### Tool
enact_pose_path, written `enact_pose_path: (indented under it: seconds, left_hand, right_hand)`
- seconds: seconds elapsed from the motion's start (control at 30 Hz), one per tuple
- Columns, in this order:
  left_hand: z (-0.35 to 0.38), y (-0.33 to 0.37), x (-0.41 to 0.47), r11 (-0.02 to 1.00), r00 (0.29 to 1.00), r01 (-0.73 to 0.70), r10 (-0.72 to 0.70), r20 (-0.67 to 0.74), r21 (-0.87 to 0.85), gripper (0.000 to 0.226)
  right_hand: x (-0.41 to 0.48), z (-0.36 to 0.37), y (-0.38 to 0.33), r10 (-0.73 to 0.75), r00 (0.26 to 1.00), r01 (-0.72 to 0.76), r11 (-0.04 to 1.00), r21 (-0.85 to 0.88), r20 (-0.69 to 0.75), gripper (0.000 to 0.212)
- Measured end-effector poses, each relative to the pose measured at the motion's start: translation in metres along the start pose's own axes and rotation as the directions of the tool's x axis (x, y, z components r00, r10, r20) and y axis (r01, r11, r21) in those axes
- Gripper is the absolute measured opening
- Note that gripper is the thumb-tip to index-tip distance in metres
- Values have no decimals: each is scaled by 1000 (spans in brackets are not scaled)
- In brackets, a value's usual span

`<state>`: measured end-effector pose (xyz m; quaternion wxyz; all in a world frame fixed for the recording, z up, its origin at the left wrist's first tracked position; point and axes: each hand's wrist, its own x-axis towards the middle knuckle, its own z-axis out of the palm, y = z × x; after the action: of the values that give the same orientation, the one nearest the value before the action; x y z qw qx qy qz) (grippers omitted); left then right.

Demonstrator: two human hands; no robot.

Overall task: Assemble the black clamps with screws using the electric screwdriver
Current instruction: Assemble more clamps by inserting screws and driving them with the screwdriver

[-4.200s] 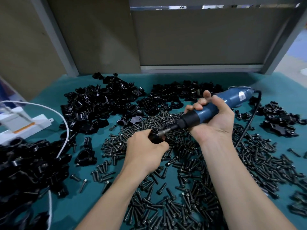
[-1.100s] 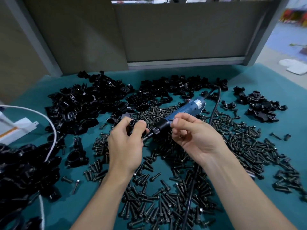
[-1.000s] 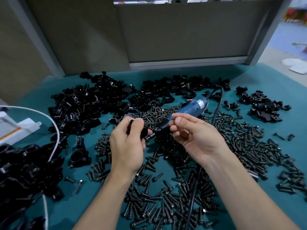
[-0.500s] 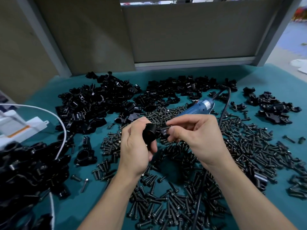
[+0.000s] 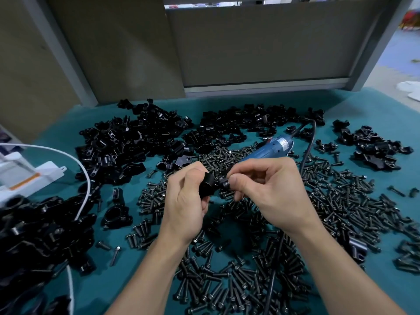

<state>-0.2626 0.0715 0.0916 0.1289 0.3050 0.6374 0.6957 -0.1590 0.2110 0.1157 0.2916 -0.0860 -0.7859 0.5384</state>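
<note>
My left hand (image 5: 185, 201) grips a black clamp (image 5: 208, 184) above the table's middle. My right hand (image 5: 270, 189) pinches a small black screw (image 5: 225, 183) against the clamp's right side. The blue electric screwdriver (image 5: 270, 148) lies on the screw pile just behind my hands, with its black cord (image 5: 308, 142) running back and to the right. Neither hand touches it. Several loose black screws (image 5: 238, 280) cover the teal table (image 5: 118, 235) under and around my hands.
Heaps of black clamps lie at the back left (image 5: 127, 142), back centre (image 5: 245, 123), right (image 5: 372, 148) and near left (image 5: 34, 237). A white device (image 5: 25, 176) with a white cable (image 5: 84, 192) sits at the left. A single clamp (image 5: 116, 215) lies left of my hands.
My right hand has let go of the screwdriver, which now lies on the table, and has brought a screw up to the clamp. My left hand raised the clamp slightly.
</note>
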Motion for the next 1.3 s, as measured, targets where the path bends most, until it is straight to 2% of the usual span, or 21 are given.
enact_pose_path:
  seconds: [0.13, 0.23, 0.33, 0.47, 0.6, 0.8, 0.9, 0.97, 1.1, 1.17, 1.3]
  left_hand:
    - [0, 0, 0, 986, 998, -64, 60, 32, 154, 31]
    - [-1, -1, 1, 981, 997, -71, 71, 7, 179, 22]
    - [-1, -2, 1, 980, 999, -53, 54, -3, 192, 21]
    - [0, -5, -2, 920, 993, -106, 118, -10, 378, 22]
    - [1, -6, -3, 901, 988, -123, 150, -32, 415, 29]
    - [4, -7, -4, 923, 988, -123, 148, -41, 365, 42]
    - [3, -6, -5, 917, 983, -165, 183, -18, 364, 46]
    - [3, -6, -6, 915, 979, -185, 204, -15, 357, 53]
    - [5, -4, -7, 918, 972, -215, 234, -18, 333, 64]
    - [6, -4, -7, 914, 971, -218, 238, -18, 342, 57]
    - [4, -10, -5, 889, 979, -158, 198, -48, 430, 52]
  right_hand:
    - [-3, 3, -2, -44, 999, 47, 987, -151, 24, 12]
    - [-3, 1, -3, -88, 996, 86, 961, -261, 7, 11]
    - [-5, 1, -3, -125, 992, 120, 937, -328, 6, 11]
    - [-7, 3, -4, -201, 978, 208, 881, -424, 62, 13]
    - [-6, 5, -4, -146, 988, 152, 899, -410, 47, 16]
    - [-2, 2, -2, 21, 997, 11, 923, -385, 79, 9]
    - [-1, 1, -5, 49, 990, 7, 921, -390, 133, 24]
    - [0, 5, -6, 40, 988, 23, 919, -394, 151, 41]
    - [-2, 14, -7, 101, 989, -55, 925, -376, 104, 66]
    - [-4, 14, -7, 82, 994, -49, 930, -363, 77, 61]
    - [0, 7, -5, 112, 991, -80, 943, -323, 79, 16]
